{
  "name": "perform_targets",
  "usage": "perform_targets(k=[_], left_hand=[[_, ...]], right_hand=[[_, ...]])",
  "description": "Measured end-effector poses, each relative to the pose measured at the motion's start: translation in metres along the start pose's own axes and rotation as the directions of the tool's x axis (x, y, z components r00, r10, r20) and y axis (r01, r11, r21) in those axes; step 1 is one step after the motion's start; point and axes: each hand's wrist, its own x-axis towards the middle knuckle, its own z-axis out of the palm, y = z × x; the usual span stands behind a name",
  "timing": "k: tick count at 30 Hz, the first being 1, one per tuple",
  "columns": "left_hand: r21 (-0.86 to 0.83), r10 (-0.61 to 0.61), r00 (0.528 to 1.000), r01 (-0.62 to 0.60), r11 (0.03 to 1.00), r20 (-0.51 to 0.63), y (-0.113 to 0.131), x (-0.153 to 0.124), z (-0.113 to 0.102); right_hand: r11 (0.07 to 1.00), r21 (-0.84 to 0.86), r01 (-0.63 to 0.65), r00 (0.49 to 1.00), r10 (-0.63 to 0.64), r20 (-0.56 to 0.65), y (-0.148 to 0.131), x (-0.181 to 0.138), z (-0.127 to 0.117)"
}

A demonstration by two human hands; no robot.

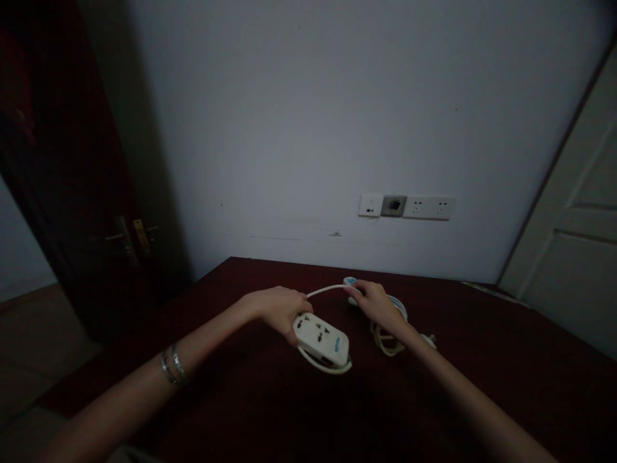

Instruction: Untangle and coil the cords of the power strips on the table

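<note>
My left hand [282,310] is closed around one end of a white power strip [328,341], sockets facing up. The strip's white cord [324,368] loops along its near side and round its right end. From my left hand the cord arches across to my right hand [376,302], whose thumb and fingers pinch it. Just behind the right hand is a small white piece with a blue mark [349,281], partly hidden by the fingers. A second coiled pale cable [385,344] lies on the table beneath my right wrist, partly covered by it.
A dark red table [270,411] stands against a pale wall [289,128]. Wall sockets [429,207] are set above its back edge. At the left is a dark door with a handle [128,238]; at the right, a white panelled door [583,257].
</note>
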Motion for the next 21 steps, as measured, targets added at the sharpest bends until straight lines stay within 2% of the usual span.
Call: perform_targets(k=[3,8,11,14,17,21], left_hand=[[0.033,-0.113,0.992,0.115,0.993,-0.056,0.000,0.012,0.017],[-0.044,-0.213,0.944,0.209,0.977,-0.251,-0.008,0.021,0.030],[-0.114,-0.275,0.925,0.253,0.961,-0.262,-0.015,0.024,0.034],[-0.148,-0.374,0.897,0.347,0.926,-0.237,-0.025,0.031,0.041],[-0.202,-0.490,0.827,0.449,0.870,-0.275,-0.039,0.040,0.049],[-0.444,-0.651,0.694,0.500,0.743,-0.308,-0.061,0.049,0.056]], right_hand=[[1.000,0.027,-0.008,0.999,0.009,-0.043,-0.007,-0.011,-0.009],[0.995,0.059,-0.084,0.995,0.088,-0.056,-0.008,-0.027,-0.026],[0.987,0.124,-0.099,0.992,0.108,-0.065,-0.006,-0.032,-0.033],[0.978,0.192,-0.087,0.995,0.095,-0.036,-0.011,-0.039,-0.036],[0.958,0.283,-0.036,0.997,0.014,0.080,-0.022,-0.053,-0.035],[0.931,0.357,-0.079,0.967,-0.015,0.253,-0.032,-0.073,-0.029]])
